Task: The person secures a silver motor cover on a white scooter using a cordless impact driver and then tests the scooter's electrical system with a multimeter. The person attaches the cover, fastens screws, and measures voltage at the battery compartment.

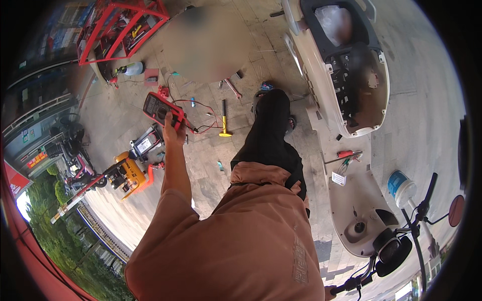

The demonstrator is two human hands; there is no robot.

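My left hand (173, 129) is closed around a red and black multimeter (162, 111), held out over the paving with its dial facing up. Red and black test leads (211, 113) loop from the meter toward the ground. Close to the leads, a hammer (224, 120) with a yellow head lies on the floor. My right hand (330, 292) shows only in small part at the lower edge. It grips the end of the handlebar grip (346, 287) of a cream scooter (351, 213); most of its fingers are hidden.
The scooter's open rear body (384, 95) stands at the right. On its footboard lie a red-handled screwdriver (346, 153) and loose wires. A white bucket (403, 189) stands beyond. To the left are an orange machine (131, 175) and a red tool rack (123, 32). A large patch at top centre is blurred.
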